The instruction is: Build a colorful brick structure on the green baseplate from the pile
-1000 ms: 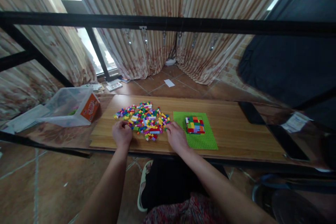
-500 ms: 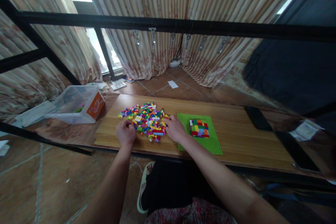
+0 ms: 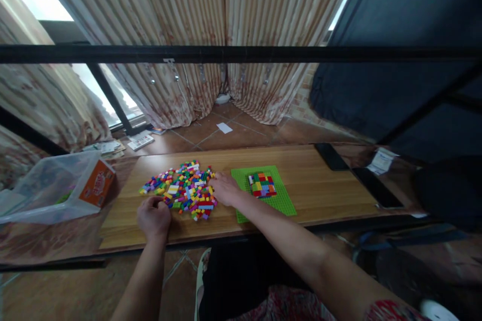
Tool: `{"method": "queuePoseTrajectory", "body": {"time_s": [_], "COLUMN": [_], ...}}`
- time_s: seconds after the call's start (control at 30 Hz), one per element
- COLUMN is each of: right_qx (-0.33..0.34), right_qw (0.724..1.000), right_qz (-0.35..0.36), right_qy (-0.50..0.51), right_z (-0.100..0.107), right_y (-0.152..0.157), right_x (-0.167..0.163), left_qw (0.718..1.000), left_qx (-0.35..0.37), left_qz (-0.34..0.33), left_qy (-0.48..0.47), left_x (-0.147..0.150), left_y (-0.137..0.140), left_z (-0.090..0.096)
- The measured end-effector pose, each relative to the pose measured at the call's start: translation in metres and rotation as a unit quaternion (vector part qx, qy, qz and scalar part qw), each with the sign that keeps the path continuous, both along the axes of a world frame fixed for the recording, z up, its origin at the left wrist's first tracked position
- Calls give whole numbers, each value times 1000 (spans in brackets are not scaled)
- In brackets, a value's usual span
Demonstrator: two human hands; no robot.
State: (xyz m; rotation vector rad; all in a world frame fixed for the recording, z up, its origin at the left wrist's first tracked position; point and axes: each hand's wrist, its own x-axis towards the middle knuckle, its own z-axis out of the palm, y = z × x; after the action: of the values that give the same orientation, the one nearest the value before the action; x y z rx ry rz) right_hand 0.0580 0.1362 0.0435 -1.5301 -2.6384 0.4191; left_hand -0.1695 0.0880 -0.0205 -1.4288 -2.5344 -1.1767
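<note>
A loose pile of small coloured toy bricks [image 3: 186, 185] is spread over the left half of a wooden board [image 3: 312, 195]. At the pile's near left edge my left hand [image 3: 153, 216] rests on the board, its fingers curled in; whatever they may hold is hidden. My right hand [image 3: 226, 189] is at the pile's right edge with its fingers drawn together among the bricks, and I cannot make out a brick in them. Just right of that hand lies a green baseplate [image 3: 284, 203], partly covered by my right forearm. On it sits a low block of multicoloured bricks [image 3: 262, 185].
Left of the board stands a clear plastic box [image 3: 45, 210] with an orange label. Two dark phones [image 3: 331, 155] lie toward the board's right end, near a white packet [image 3: 382, 160]. A black metal rail [image 3: 241, 54] crosses beyond the board, before striped curtains.
The view has swung to the right, so the board and box appear farther left. Both hands stay at the pile's edges, and the built block looks the same.
</note>
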Motion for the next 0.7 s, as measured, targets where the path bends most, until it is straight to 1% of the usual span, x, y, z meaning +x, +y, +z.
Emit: {"method": "queuePoseTrajectory", "body": {"time_s": [0.1,0.17,0.23,0.3,0.37,0.4,0.47,0.57,0.63,0.7], "right_qx": [16,25,16,-12,-32,-34,-25,-5,9,28], "right_qw": [998,991,973,946,920,913,908,915,925,937], "right_qz": [-17,-43,-70,-88,-89,-86,-85,-107,-118,-117], "right_qy": [53,125,217,313,380,398,409,389,361,328], "right_z": [2,2,0,-2,-4,-5,-7,-7,-5,-3], "right_y": [-6,-12,-21,-31,-41,-46,-54,-62,-66,-71], "right_x": [8,17,28,40,52,56,63,69,71,73], "left_qw": [1000,1000,1000,1000,1000,1000,1000,998,996,993], "left_qx": [-2,-3,-5,-8,-10,-11,-12,6,39,84], "left_qz": [2,3,0,-2,0,2,5,22,40,49], "left_qy": [-4,-5,-5,-4,-3,-4,-14,-51,-70,-64], "left_x": [0,0,0,0,0,1,1,1,2,5], "left_y": [0,0,0,-1,-1,-1,0,0,-1,-5], "left_z": [1,1,1,1,2,2,3,3,4,8]}}
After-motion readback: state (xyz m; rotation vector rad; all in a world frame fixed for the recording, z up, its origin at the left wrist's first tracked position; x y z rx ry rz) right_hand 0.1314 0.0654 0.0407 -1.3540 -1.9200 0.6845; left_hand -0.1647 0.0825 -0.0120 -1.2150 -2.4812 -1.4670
